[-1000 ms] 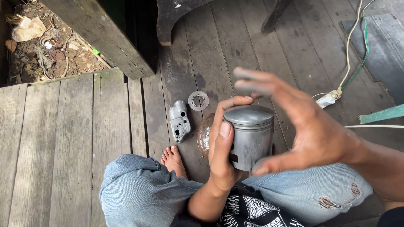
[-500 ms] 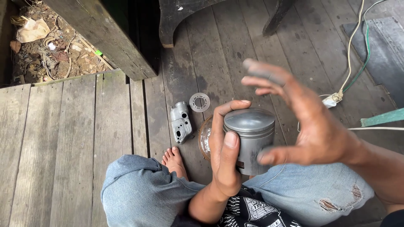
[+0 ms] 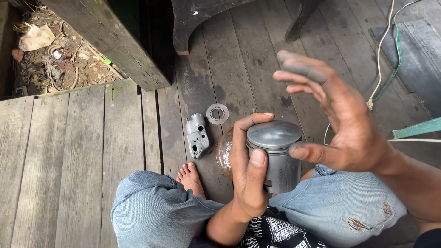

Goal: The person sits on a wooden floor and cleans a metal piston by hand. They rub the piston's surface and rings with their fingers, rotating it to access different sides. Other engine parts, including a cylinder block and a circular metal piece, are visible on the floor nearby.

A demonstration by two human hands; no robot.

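Observation:
My left hand (image 3: 248,170) is wrapped around a grey metal piston (image 3: 275,154), holding it upright with its domed crown up, above my lap. My right hand (image 3: 333,117) hovers just right of the piston with fingers spread and grimy fingertips; its thumb touches the piston's upper rim. Behind the piston, a round shallow dish (image 3: 224,154) with whitish residue lies on the wooden floor, partly hidden by my left hand.
A small grey cast metal part (image 3: 197,135) and a thin perforated metal disc (image 3: 217,113) lie on the plank floor (image 3: 69,160) near my bare foot (image 3: 190,177). White and green wires (image 3: 383,69) run at the right. Dark wooden furniture legs stand at the top.
My right hand has shifted slightly up and right, fingers staying spread, thumb sliding along the piston rim. The left hand keeps the piston steady.

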